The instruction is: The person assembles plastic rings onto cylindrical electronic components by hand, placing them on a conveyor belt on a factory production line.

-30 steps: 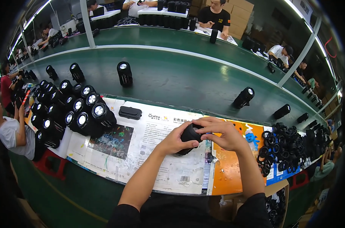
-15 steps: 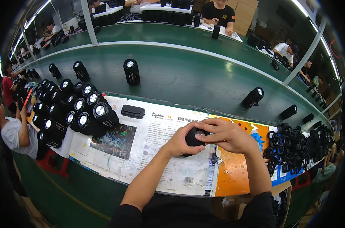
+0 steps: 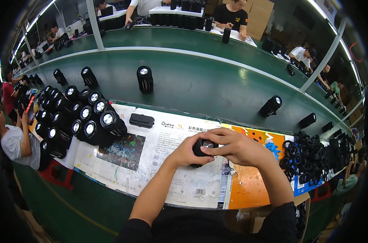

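The speaker (image 3: 198,148), clasped by the curled left hand (image 3: 185,153) and, at its top, bent right hand (image 3: 239,147), could be tipped by uneven pressure.

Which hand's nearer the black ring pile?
Right. The right hand is left of the black ring pile, at the black cylinder; the left hand is farther left, around the cylinder's left side.

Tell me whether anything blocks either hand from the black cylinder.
Nothing visible does. The left hand is wrapped around the side of the black cylinder, and the right hand is at its top. The flat black piece lies apart, farther left.
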